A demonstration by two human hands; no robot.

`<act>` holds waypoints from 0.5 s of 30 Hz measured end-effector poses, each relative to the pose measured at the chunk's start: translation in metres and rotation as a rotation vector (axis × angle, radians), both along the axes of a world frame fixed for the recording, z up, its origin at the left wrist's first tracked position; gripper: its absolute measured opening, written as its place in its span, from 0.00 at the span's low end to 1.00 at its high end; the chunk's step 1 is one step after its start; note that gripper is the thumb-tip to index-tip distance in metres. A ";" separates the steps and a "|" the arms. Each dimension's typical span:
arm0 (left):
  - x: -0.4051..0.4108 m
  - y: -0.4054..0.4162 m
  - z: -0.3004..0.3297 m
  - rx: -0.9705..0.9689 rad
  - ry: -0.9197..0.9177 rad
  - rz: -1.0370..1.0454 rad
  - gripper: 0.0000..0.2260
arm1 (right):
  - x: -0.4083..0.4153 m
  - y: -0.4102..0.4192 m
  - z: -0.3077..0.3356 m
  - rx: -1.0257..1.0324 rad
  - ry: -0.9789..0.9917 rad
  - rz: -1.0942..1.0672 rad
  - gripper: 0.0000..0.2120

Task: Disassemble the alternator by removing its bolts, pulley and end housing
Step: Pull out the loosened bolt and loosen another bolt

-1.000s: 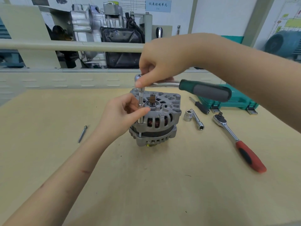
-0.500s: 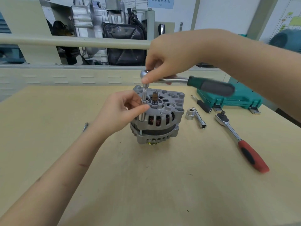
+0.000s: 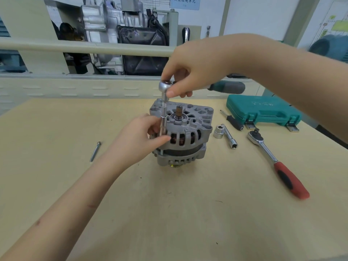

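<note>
Silver metal, teal and red on a pale tan table (image 3: pixel 188 213)

The alternator (image 3: pixel 181 136) is silver-grey with copper-brown windings; right of it lie a red-and-black-handled ratchet (image 3: pixel 276 162) and a teal case (image 3: pixel 263 112); the upper ratchet's grip (image 3: pixel 227 87) is dark green-grey.

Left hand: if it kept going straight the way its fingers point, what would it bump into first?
The left hand points right, its fingers pinching the socket extension; going on, it would likely meet the alternator housing just behind, though depth is unclear.
</note>
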State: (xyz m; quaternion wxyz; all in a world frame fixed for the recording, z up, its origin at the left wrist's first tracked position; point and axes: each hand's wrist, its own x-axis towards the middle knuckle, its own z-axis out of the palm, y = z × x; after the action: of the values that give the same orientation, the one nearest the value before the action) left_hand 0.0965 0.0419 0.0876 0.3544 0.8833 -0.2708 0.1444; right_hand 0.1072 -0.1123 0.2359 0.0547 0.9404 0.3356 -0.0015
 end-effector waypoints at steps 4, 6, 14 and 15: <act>-0.001 -0.001 0.002 0.111 -0.048 0.071 0.07 | -0.002 -0.002 0.002 -0.045 0.027 -0.008 0.17; 0.000 0.001 0.003 0.113 -0.034 0.089 0.06 | -0.002 -0.001 0.002 -0.049 0.032 -0.007 0.16; 0.004 0.005 0.008 0.102 0.044 0.083 0.02 | 0.008 0.009 0.003 -0.034 -0.003 -0.015 0.18; 0.004 0.004 0.008 0.106 0.053 0.088 0.03 | 0.009 0.010 0.003 -0.019 -0.001 -0.013 0.18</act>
State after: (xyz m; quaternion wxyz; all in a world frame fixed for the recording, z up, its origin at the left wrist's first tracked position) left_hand 0.1002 0.0462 0.0957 0.3076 0.9153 -0.2297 0.1219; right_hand 0.1162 -0.1020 0.2384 0.0639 0.9419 0.3296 -0.0044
